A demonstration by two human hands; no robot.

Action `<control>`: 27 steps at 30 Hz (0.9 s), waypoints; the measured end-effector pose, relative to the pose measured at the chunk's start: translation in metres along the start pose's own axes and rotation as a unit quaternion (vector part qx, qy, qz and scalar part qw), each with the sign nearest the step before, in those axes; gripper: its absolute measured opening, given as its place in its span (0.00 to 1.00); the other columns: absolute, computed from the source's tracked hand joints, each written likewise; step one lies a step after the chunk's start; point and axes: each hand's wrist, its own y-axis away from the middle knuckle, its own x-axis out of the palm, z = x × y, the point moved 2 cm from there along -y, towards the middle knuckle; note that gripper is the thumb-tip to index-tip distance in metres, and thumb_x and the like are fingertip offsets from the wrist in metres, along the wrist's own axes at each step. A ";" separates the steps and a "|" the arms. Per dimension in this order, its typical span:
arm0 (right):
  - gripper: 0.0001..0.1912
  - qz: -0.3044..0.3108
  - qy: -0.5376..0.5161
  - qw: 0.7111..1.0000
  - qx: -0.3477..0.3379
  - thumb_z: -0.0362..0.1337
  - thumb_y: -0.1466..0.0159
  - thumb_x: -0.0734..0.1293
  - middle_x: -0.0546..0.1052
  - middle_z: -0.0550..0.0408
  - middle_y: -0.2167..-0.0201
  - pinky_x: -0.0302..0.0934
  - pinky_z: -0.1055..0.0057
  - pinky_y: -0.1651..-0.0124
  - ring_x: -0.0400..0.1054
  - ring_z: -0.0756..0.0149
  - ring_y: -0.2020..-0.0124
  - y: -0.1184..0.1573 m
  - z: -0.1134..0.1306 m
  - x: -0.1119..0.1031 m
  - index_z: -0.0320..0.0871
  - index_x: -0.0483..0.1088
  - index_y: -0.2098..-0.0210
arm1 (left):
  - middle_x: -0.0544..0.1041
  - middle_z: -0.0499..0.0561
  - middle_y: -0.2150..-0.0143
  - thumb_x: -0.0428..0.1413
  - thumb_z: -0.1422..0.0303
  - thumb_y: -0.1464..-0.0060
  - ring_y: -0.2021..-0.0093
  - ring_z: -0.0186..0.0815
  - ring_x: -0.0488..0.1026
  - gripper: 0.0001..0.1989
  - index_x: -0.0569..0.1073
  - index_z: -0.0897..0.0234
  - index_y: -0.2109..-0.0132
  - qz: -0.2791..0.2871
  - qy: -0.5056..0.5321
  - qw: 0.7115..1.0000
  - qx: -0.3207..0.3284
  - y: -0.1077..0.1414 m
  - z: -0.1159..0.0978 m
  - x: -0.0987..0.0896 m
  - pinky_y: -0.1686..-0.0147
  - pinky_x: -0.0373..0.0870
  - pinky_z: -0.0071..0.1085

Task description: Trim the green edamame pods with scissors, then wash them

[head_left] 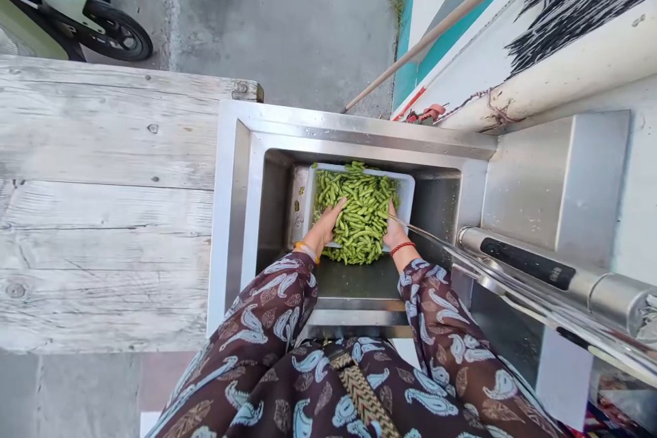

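A white rectangular tub (406,200) sits in the steel sink (354,284). Green bean pods (362,215) are heaped in it, and some spill over its near edge. At the left of the heap, my left hand (327,224) presses against the pods, fingers stretched forward. My right hand (394,227) lies along the heap's right side, its fingers partly buried or hidden. Between my hands the pods bulge toward me. A few loose pods lie on the sink's left ledge.
The faucet (493,270) reaches in from the right, its spout end close to my right hand. A weathered wooden table (107,219) adjoins the sink on the left. Behind it stands a wheeled vehicle (116,31). A wooden pole (441,26) slants at the upper right.
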 end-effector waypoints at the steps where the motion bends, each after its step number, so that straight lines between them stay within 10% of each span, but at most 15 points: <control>1: 0.39 0.005 -0.016 1.000 0.014 0.69 0.38 0.54 0.79 0.51 0.47 0.61 0.50 0.35 0.69 0.54 0.39 0.004 0.001 -0.001 0.50 0.73 0.44 | 0.72 0.59 0.37 0.63 0.43 0.55 0.36 0.51 0.68 0.42 0.67 0.55 0.36 -0.001 0.011 1.000 -0.023 0.007 0.000 0.000 0.42 0.68 0.47; 8: 0.29 -0.010 -0.022 0.998 -0.057 0.56 0.33 0.60 0.67 0.58 0.34 0.48 0.51 0.28 0.56 0.58 0.30 0.052 0.046 -0.032 0.54 0.63 0.35 | 0.70 0.56 0.35 0.64 0.54 0.49 0.35 0.49 0.67 0.38 0.65 0.56 0.33 0.102 -0.022 0.987 0.120 0.055 -0.033 0.005 0.35 0.61 0.45; 12: 0.24 0.019 0.074 0.989 -0.125 0.52 0.33 0.64 0.66 0.58 0.34 0.43 0.56 0.26 0.55 0.58 0.30 0.064 0.057 -0.053 0.54 0.70 0.40 | 0.56 0.52 0.27 0.62 0.57 0.48 0.26 0.47 0.49 0.31 0.71 0.54 0.38 0.033 -0.213 0.949 0.230 0.064 -0.044 -0.019 0.29 0.45 0.44; 19: 0.40 -0.099 0.021 0.994 0.042 0.62 0.35 0.57 0.52 0.52 0.27 0.42 0.51 0.27 0.46 0.59 0.27 -0.009 0.007 -0.021 0.49 0.53 0.30 | 0.48 0.56 0.24 0.58 0.48 0.46 0.25 0.44 0.42 0.44 0.53 0.57 0.28 -0.116 -0.126 0.984 0.039 0.001 -0.018 -0.021 0.29 0.44 0.43; 23: 0.38 -0.059 0.012 0.997 0.056 0.60 0.36 0.61 0.63 0.51 0.32 0.51 0.51 0.30 0.56 0.57 0.30 -0.020 0.009 0.002 0.51 0.57 0.32 | 0.67 0.60 0.33 0.65 0.50 0.54 0.32 0.49 0.61 0.47 0.59 0.59 0.31 -0.059 -0.052 0.997 0.025 -0.013 -0.018 -0.003 0.33 0.57 0.46; 27: 0.30 0.019 0.084 0.996 -0.035 0.55 0.36 0.65 0.70 0.55 0.37 0.53 0.50 0.30 0.61 0.54 0.34 0.020 0.039 -0.018 0.54 0.67 0.38 | 0.74 0.57 0.39 0.67 0.53 0.55 0.39 0.48 0.70 0.42 0.64 0.57 0.34 0.047 -0.077 0.990 0.109 0.014 -0.032 -0.009 0.36 0.62 0.47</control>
